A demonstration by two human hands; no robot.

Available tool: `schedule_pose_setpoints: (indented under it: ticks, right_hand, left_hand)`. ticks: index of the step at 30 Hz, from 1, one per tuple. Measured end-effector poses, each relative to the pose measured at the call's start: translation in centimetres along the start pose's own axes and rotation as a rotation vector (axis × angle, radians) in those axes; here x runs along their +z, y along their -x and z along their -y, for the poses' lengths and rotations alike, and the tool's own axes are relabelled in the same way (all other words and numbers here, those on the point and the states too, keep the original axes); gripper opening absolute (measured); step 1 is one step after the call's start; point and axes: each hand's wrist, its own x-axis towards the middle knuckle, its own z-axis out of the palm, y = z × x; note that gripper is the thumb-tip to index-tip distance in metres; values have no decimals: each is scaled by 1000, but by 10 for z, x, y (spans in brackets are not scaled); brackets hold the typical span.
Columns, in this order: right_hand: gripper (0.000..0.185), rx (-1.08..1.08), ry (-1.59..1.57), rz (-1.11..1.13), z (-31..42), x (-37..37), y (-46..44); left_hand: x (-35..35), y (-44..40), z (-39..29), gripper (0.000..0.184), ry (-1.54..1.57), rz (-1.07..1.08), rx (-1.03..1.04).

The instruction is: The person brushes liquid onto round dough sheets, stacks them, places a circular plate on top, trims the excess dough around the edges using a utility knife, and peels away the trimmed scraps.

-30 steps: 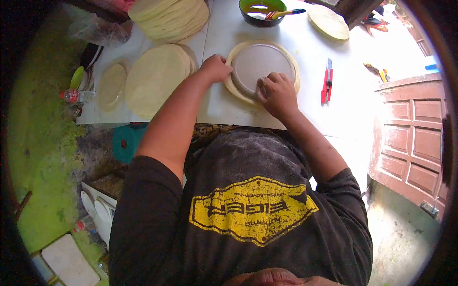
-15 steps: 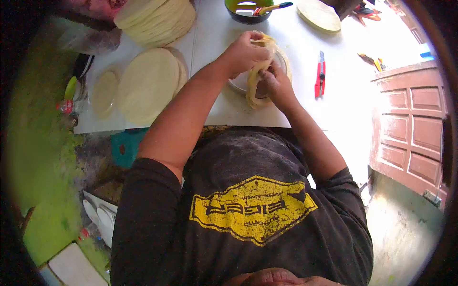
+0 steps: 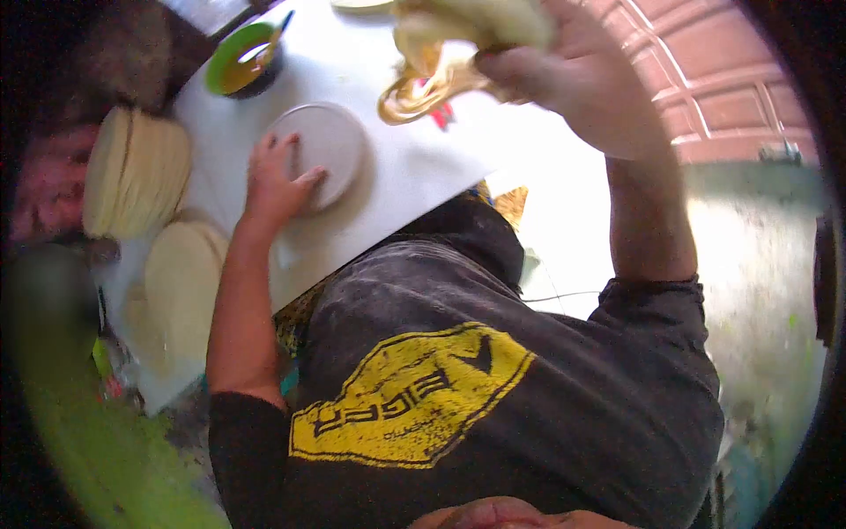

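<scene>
My left hand (image 3: 279,181) rests with spread fingers on the near-left part of a round grey disc (image 3: 339,145) lying on the white table. Raised at the upper right, my right hand (image 3: 573,79) is closed around a bundle of pale yellow looped strips (image 3: 410,97). The loops hang out to the left of that hand, and motion blurs both. Behind the strips, part of a red cutter (image 3: 442,115) shows on the table.
A green bowl (image 3: 220,66) holding orange liquid and a brush (image 3: 278,35) stands at the far left. Tall stacked pale discs (image 3: 145,176) and a lower pile of discs (image 3: 181,273) lie left of my left arm. A panelled door (image 3: 731,97) is at the right.
My right hand has lifted the yellow strips up and right, off the grey disc. My left hand has let go of them and now lies on the disc. The view has turned right.
</scene>
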Motion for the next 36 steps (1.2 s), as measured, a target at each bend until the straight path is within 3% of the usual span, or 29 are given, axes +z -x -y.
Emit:
schedule_pose_setpoints:
  ticks: [3, 5, 7, 9, 11, 12, 16, 20, 23, 26, 28, 32, 34, 36]
  right_hand:
    - [49, -333, -529, -1, 41, -33, 21]
    - [49, -342, -671, 518, 25, -100, 48]
    - [44, -368, -416, 111, 14, -97, 83]
    - [38, -209, -179, -265, 3, -81, 113]
    - [35, 104, -84, -213, -28, -86, 140]
    - [36, 125, -56, -239, -47, -79, 145]
    - [31, 653, 47, -392, -166, -66, 181]
    - [27, 756, -259, -584, -304, -23, 207]
    - [32, 967, -289, -748, -391, 6, 223]
    - [50, 1107, -90, -613, -394, 16, 223]
    - [49, 1021, -82, -611, -507, 27, 243]
    - [44, 1294, 38, -785, -524, 27, 205]
    - [31, 1001, -110, -1167, -459, 19, 171]
    - [28, 602, -17, -1345, -410, 4, 147]
  left_hand:
    - [-4, 1, -1, 74, 15, 18, -47]
    - [2, -8, 14, 79, 56, 47, -63]
    - [7, -19, 32, 81, 122, 84, -31]
    - [-2, -19, 33, 81, 307, 76, -216]
    - [-10, -19, 23, 79, 327, 100, -257]
    - [-13, -20, 19, 77, 348, 114, -309]
    - [-11, -25, 30, 75, 358, 112, -275]
    - [-7, -32, 40, 73, 288, 91, -255]
    - [-3, -36, 56, 71, 338, 82, -310]
    - [5, -33, 73, 68, 402, 78, -341]
    - [5, -35, 90, 66, 389, 82, -328]
    - [-8, -33, 55, 66, 488, 87, -426]
    - [-5, -29, 57, 65, 580, 33, -418]
    - [1, -34, 62, 65, 541, 98, -458]
